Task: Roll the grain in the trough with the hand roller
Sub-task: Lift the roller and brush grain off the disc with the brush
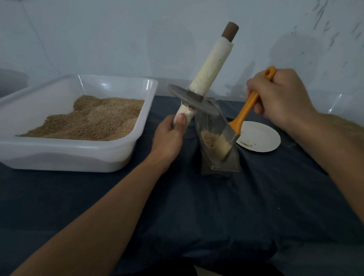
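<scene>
— In the middle of the desk (202, 211), where is the hand roller (199, 81) held?
— Its lower handle is gripped by the left hand (168, 136); the long axis is tilted up and away to the right, the disc above the trough's (217, 135) far end.
— And the grain (209, 139)?
— A small heap is seen in the trough, touched by the brush (238, 126) that the right hand (281, 97) holds. The grain tub (118, 154) is left of it.

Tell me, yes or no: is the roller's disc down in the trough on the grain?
No: the left hand holds the roller tilted, its disc above the trough.
</scene>
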A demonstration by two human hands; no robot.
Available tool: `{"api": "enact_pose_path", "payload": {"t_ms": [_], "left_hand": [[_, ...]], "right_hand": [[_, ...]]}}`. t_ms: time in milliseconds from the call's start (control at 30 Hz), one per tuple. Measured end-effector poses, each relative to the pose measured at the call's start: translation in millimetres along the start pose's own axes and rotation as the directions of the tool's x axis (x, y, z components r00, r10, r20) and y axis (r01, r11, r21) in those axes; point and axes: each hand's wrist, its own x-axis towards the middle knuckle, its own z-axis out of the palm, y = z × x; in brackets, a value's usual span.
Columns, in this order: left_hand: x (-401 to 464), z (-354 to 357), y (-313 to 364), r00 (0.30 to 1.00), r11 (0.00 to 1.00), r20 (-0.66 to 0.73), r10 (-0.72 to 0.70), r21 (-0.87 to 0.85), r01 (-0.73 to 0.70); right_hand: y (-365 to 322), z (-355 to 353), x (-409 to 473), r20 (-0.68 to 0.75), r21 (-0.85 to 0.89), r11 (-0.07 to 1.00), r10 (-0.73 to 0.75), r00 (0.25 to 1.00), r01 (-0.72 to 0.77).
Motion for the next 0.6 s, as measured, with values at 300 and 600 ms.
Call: {"api": "enact_pose_path", "payload": {"t_ms": [300,600], "left_hand": [[-0.4,1.3,-0.6,1.000,1.000,0.012,-0.004,-0.017,0.004],[2.1,1.4,-1.6,1.000,1.000,-0.006,-0.012,-0.015,0.012]], "right_hand": [[8.4,18.4,-2.3,-0.044,-0.091,0.995,0.023,0.999,-0.027],[4.4,16.1,-8.1,0.010,-0.038,0.999,-0.023,1.000,0.024]]}}
